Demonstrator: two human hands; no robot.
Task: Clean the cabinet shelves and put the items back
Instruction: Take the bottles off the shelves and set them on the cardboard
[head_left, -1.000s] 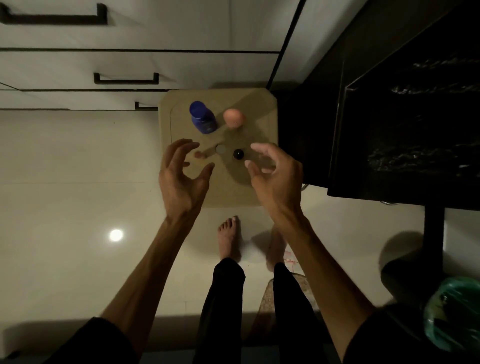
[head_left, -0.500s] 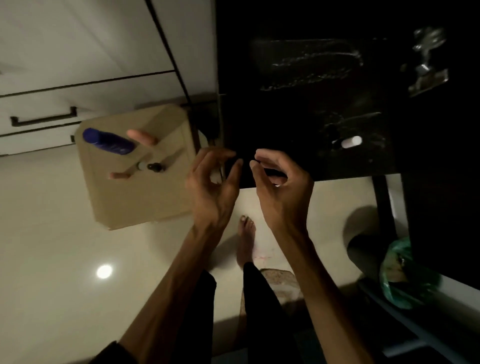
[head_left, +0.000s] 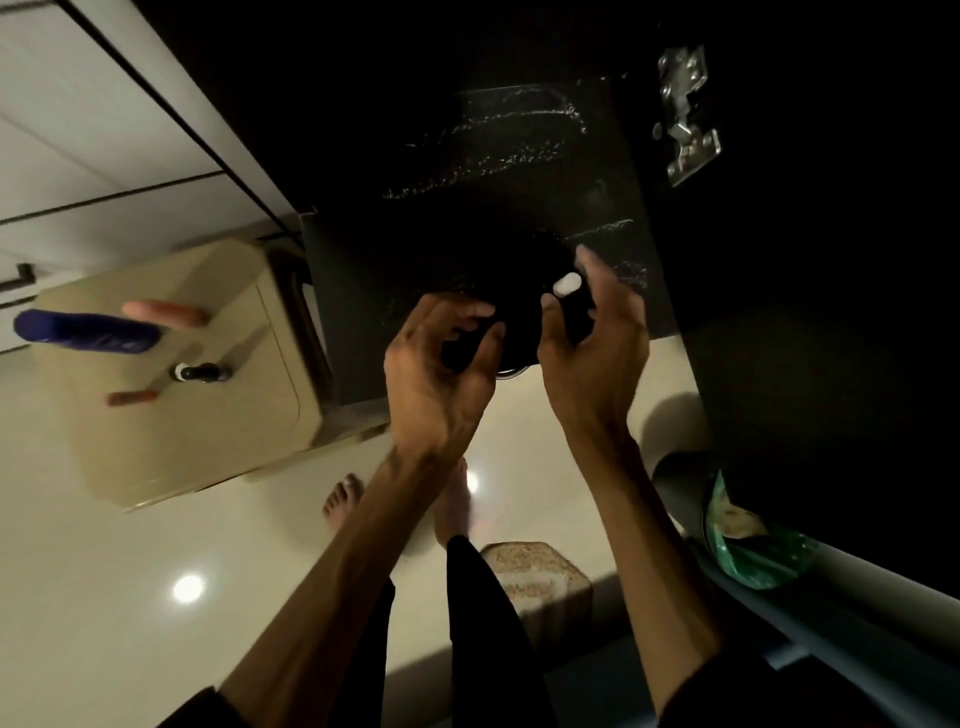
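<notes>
Head camera, looking down: both hands close on a dark object at the front edge of the black cabinet shelf (head_left: 467, 171). The left hand (head_left: 441, 374) has its fingers curled around the object's near side. The right hand (head_left: 592, 353) is curled over the far side, with a small white cap (head_left: 567, 284) showing between its fingers. The dark object (head_left: 519, 312) blends into the unlit shelf, so its shape and kind cannot be made out.

Out to the left, a beige stool (head_left: 208, 441) stands on the glossy floor beside the cabinet. It carries the items taken out: a blue bottle (head_left: 88, 332) near its far left edge, a peach-coloured item (head_left: 161, 313) just behind it, a small dark bottle (head_left: 202, 372) near the middle and a reddish stick (head_left: 130, 398) towards the near edge. All four are smeared by motion blur. A metal hinge (head_left: 685, 114) glints at the cabinet's upper right, and a green bag (head_left: 753, 551) sits low on the right.

The risk lies in the dim light: the object overhangs the shelf's front edge above bare feet (head_left: 343, 501), and a loose hold could drop it. Pale streaks on the shelf suggest that cleaning is unfinished.
</notes>
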